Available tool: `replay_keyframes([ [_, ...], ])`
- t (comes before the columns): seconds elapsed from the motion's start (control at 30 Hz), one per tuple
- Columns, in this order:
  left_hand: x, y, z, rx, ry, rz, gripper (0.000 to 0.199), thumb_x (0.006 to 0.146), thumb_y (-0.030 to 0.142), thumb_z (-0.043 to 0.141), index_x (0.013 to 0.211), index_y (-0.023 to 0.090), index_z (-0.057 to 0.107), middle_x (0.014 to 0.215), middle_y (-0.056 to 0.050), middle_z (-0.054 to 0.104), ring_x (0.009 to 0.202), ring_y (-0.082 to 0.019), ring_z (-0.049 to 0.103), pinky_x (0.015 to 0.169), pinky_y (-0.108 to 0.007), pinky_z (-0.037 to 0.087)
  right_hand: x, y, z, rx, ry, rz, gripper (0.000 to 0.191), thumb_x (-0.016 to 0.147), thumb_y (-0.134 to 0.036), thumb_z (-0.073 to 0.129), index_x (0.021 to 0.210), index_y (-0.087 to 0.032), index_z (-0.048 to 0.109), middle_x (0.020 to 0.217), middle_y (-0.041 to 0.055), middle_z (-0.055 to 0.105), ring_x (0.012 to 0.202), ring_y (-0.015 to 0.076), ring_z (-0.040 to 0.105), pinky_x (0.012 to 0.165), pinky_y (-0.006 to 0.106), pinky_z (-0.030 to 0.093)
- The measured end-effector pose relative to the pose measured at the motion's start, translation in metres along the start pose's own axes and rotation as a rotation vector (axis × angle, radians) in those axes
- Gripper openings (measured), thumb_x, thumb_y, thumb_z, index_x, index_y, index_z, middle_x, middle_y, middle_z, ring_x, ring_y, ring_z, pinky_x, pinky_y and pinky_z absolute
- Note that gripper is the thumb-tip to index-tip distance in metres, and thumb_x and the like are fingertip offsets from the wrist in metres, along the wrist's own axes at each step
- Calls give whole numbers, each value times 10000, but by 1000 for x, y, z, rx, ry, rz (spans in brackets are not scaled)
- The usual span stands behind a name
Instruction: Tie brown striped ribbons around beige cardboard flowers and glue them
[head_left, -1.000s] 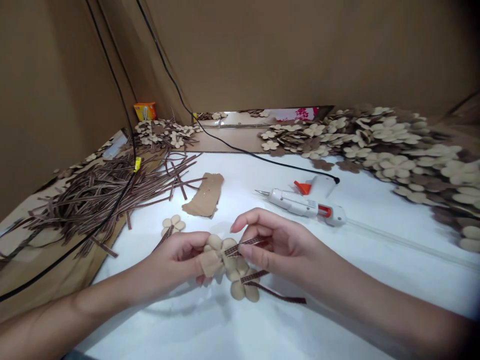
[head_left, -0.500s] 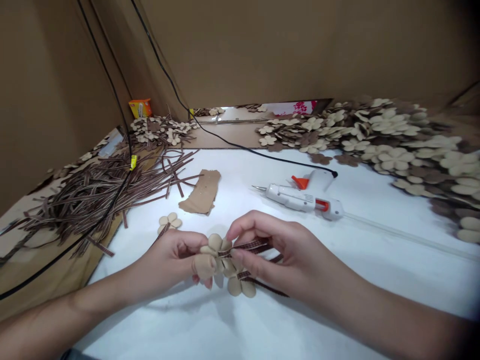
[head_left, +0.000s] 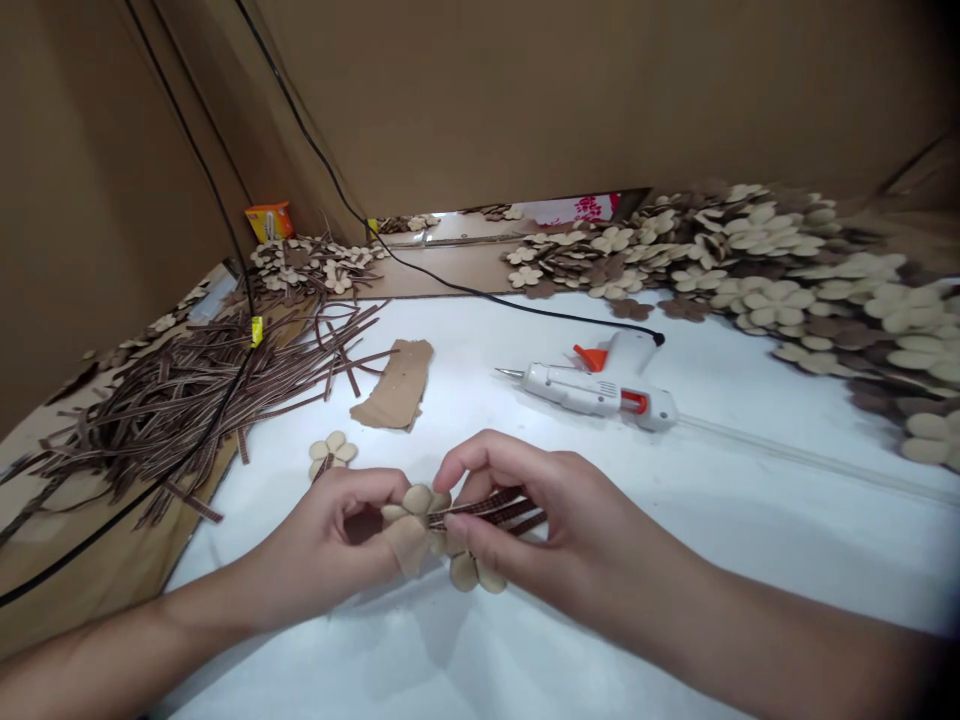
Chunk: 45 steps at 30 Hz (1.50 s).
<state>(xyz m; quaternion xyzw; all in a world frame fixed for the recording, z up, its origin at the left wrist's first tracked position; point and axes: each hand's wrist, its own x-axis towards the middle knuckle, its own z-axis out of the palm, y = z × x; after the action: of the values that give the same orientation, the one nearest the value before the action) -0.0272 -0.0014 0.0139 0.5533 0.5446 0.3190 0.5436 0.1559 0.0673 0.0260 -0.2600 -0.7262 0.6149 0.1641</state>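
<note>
My left hand (head_left: 352,530) pinches a beige fabric flower (head_left: 417,500) by its left petals; a tan wrap covers the thumb tip. From the right, my right hand (head_left: 517,510) is closed on brown striped ribbon strips (head_left: 491,507), their ends lying against the flower's middle. Below the right fingertips, another beige flower (head_left: 466,572) shows in part; how it is held is hidden. A further beige flower (head_left: 333,450) with a ribbon on it lies on the white table just beyond my left hand.
A white glue gun (head_left: 577,390) with an orange trigger lies behind my right hand, its black cord running back left. Nearby is a torn cardboard piece (head_left: 396,385). Ribbon strips (head_left: 187,390) heap at left; beige and brown flowers (head_left: 772,300) pile at right. Cardboard walls (head_left: 480,90) stand behind.
My right thumb and fingers have moved in closer over the ribbon ends at the flower's middle. My left thumb now lies further across the flower. The view has shifted slightly.
</note>
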Motion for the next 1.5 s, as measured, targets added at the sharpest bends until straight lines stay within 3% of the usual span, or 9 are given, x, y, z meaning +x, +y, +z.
replay_keyframes([
  [0.13,-3,0,0,29,17,-12,290,816,327,530,601,173,410,536,58,352,503,-72,306,445,-190,241,-1,-1,2,-1,-10,30,121,817,-140,516,898,-229,506,714,-41,549,621,113,577,536,213,438],
  [0.4,2,2,1,-141,-71,-24,292,824,400,561,715,130,564,593,8,538,531,-90,504,519,-198,400,0,2,-4,78,4,62,99,841,-178,509,920,-233,484,708,-46,551,613,108,555,558,229,444],
  [0.67,2,2,-2,-168,-68,-45,294,826,362,579,641,133,561,526,8,563,551,-95,520,563,-197,405,0,0,-9,287,-49,108,132,847,-227,551,947,-227,464,723,-41,550,630,134,601,570,261,461],
  [0.9,4,-1,-2,-268,-45,-40,277,807,390,609,699,136,619,506,10,592,523,-89,520,554,-192,395,1,0,-15,275,60,102,139,824,-207,582,936,-222,501,673,-60,521,651,93,559,597,211,462],
  [1.1,3,-8,-4,-271,5,-21,288,822,421,583,777,140,628,514,6,610,495,-102,547,565,-219,419,1,2,-20,135,72,81,154,832,-199,564,960,-238,488,707,-58,555,677,89,557,591,189,436],
  [1.3,5,-14,-5,-296,93,13,282,862,426,520,793,166,602,508,23,583,473,-94,532,529,-210,403,9,27,-25,-154,83,55,105,847,-215,514,946,-233,543,832,-2,608,746,132,593,623,237,453],
  [1.4,6,-12,-5,-296,117,13,268,862,417,522,772,175,593,499,29,564,475,-93,517,515,-204,402,8,32,-23,-529,155,-124,144,826,-173,532,943,-223,600,906,33,599,840,160,579,706,279,473],
  [1.5,6,-12,-6,-306,118,19,263,866,402,520,744,178,585,502,29,560,479,-91,510,525,-203,412,6,21,-28,-887,229,-401,137,850,-173,527,962,-174,605,924,65,617,973,205,515,810,327,451],
])
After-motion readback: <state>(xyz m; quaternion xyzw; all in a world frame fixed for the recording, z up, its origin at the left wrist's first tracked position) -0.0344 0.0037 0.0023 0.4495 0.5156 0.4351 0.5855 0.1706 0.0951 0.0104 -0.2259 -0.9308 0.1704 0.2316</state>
